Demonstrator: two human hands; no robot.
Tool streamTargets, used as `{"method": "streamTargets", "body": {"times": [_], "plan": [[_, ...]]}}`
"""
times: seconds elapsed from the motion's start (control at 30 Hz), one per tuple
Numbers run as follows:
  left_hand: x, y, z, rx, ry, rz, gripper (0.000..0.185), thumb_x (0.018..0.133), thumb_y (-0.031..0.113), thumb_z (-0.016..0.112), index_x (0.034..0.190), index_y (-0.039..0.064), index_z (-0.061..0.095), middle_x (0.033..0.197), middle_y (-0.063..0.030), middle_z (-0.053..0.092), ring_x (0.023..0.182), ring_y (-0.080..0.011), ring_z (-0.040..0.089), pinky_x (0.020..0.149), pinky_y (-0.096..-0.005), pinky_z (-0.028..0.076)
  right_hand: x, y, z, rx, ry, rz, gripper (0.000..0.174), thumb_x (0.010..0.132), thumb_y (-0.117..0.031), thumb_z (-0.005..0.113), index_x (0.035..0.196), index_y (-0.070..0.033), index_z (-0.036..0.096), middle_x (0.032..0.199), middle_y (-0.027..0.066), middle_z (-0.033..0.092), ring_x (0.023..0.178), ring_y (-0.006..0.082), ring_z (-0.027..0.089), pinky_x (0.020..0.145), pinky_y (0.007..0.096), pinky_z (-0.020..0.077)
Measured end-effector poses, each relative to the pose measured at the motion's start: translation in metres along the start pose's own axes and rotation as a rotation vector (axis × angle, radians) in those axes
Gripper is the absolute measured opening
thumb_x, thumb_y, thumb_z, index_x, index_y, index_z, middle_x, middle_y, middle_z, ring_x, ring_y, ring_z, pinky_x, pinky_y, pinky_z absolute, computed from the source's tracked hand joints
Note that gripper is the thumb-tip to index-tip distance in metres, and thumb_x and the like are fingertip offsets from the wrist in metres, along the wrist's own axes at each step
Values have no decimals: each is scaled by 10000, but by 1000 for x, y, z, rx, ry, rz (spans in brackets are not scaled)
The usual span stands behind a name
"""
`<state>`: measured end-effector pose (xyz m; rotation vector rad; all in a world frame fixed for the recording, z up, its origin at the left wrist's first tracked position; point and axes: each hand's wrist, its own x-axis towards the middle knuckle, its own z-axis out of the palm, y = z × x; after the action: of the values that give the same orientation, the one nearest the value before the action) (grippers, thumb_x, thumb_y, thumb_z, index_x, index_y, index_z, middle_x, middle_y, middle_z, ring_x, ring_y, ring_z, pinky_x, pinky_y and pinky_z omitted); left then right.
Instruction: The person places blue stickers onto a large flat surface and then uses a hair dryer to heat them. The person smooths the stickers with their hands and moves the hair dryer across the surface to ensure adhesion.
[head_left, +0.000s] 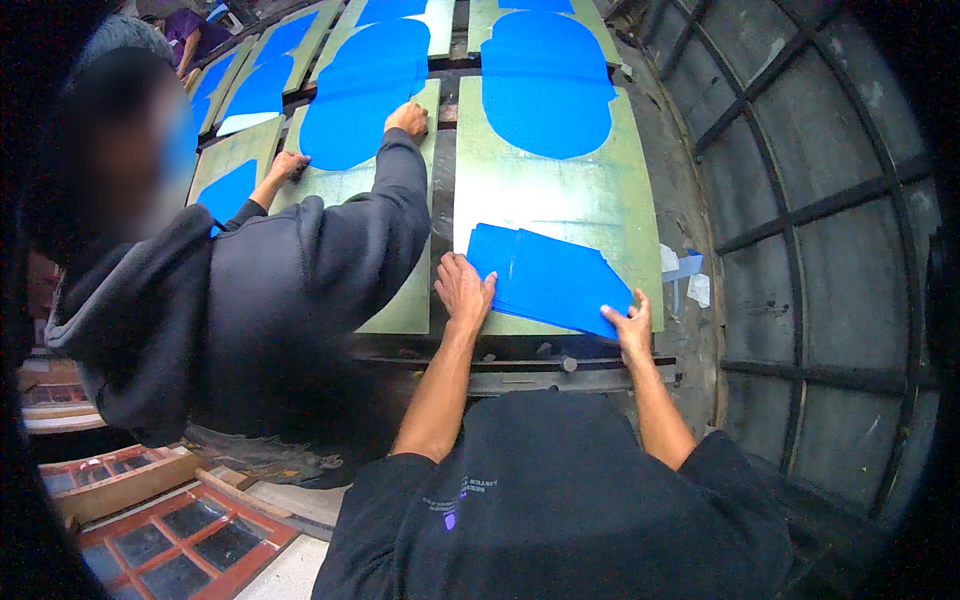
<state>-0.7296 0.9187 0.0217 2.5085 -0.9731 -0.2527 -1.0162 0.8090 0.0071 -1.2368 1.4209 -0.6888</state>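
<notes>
A layered stack of blue sheet pieces, fabric-like, lies slanted at the near end of a pale green board. My left hand holds the stack's left edge, thumb on top and fingers spread outward. At the right corner, my right hand has its thumb on the upper sheet, with the fingertips raised beyond the edge. Further up, a large rounded blue piece lies flat across this board and the one behind it.
At my left a person in a dark hooded top touches another rounded blue piece with both hands. A metal rail runs along the near table edge. A grey framed panel wall rises on the right. Red-framed panes stand lower left.
</notes>
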Motion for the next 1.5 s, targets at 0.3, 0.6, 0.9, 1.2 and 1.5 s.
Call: {"method": "streamTargets", "body": {"times": [0.3, 0.6, 0.9, 1.2, 1.5], "plan": [[1, 1, 8, -279, -44, -6, 339, 771, 154, 727, 1010, -62, 621, 904, -252, 675, 868, -456, 646, 793, -489, 508, -11, -32, -24, 69, -6, -361, 393, 836, 43, 677, 1217, -7, 593, 1099, 80, 636, 969, 148, 594, 862, 274, 475], [-28, 7, -12, -374, 313, -26, 401, 778, 216, 772, 1047, -50, 639, 817, -177, 679, 737, -345, 655, 717, -438, 523, 22, -110, -23, 194, -24, -338, 178, 878, -39, 694, 1048, 15, 686, 929, 2, 661, 765, 35, 537, 686, 189, 433], [30, 108, 8, -1972, -963, -944, 571, 930, 528, 561, 1113, -11, 599, 1019, -176, 680, 905, -266, 677, 786, -421, 568, 79, -190, 31, 363, -291, -513, 196, 867, -4, 692, 1063, -6, 690, 954, 11, 672, 838, 57, 580, 761, 201, 460], [154, 93, 28, -1174, -315, -440, 234, 856, 191, 745, 849, -10, 626, 665, -94, 644, 466, -112, 576, 410, -234, 432, 227, -116, 51, 115, -73, -496, 128, 820, -88, 757, 937, -47, 725, 830, -31, 666, 736, 56, 556, 678, 221, 448], [164, 56, 58, -915, -484, -398, 181, 884, 110, 655, 771, -28, 622, 656, -120, 664, 479, -129, 609, 419, -248, 463, 232, -66, 38, -207, -168, -180, 188, 798, -111, 734, 970, -36, 725, 773, 62, 701, 685, 134, 656, 648, 293, 525]]}}
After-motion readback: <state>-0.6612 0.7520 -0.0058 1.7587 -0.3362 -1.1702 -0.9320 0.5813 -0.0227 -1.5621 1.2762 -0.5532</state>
